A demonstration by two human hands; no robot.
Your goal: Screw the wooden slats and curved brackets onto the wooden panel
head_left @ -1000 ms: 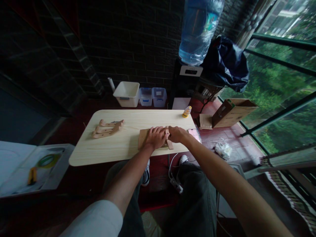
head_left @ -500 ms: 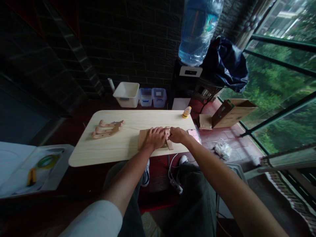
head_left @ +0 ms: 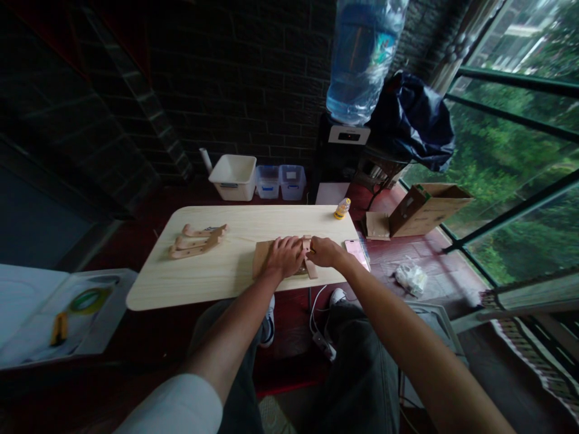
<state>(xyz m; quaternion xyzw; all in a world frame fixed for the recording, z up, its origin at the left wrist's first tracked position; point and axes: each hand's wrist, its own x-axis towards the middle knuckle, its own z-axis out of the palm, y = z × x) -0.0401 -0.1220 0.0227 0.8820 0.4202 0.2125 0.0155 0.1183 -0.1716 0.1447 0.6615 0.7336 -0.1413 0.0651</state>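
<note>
My left hand [head_left: 284,256] lies over a light brown wooden board [head_left: 261,259], its fingers bent across the top and holding it against the table [head_left: 190,286]. Close against it, my right hand [head_left: 324,251] is closed beside a narrow wooden crosspiece [head_left: 312,269] at the board's right end. A small dark and yellow bit shows at the right fingers, too small to name. Between the two hands, much of the joint is hidden. Several curved wooden pieces with holes [head_left: 196,241] lie together on the left of the table.
A yellow-capped bottle [head_left: 342,208] stands at the far right corner, and a phone [head_left: 357,253] lies by the right edge. Bins [head_left: 233,176] and a water dispenser [head_left: 346,144] stand behind the table. An open case [head_left: 97,313] is at the left, a cardboard box [head_left: 418,211] at the right.
The whole view has shifted slightly, so things sit a little lower. My right hand has turned slightly at the crosspiece; the left stays on the board.
</note>
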